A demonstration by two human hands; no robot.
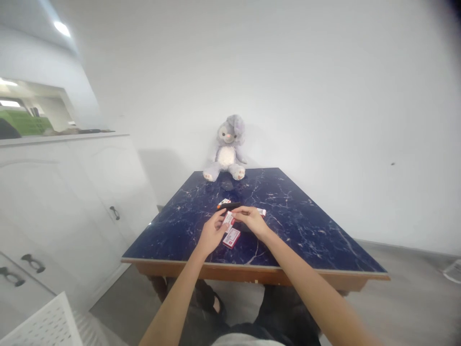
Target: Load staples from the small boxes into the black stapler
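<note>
- Gripping a small red-and-white box (228,219), the left hand (212,232) and right hand (253,222) stood close together above the blue table (306,230) I viewed remotely.
- A second red-and-white box (231,238) lay nearer the front edge.
- Beyond the hands lay a black object (229,206) (orange at one end); a plush toy (226,156) sat at the far edge.

Blue marbled table (298,223); plush toy (226,156), red-and-white box (231,238), black object (228,206)

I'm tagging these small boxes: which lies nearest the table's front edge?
The loose box on the wearer's side of the held box; that one and the box beyond the right hand are farther back.
</note>
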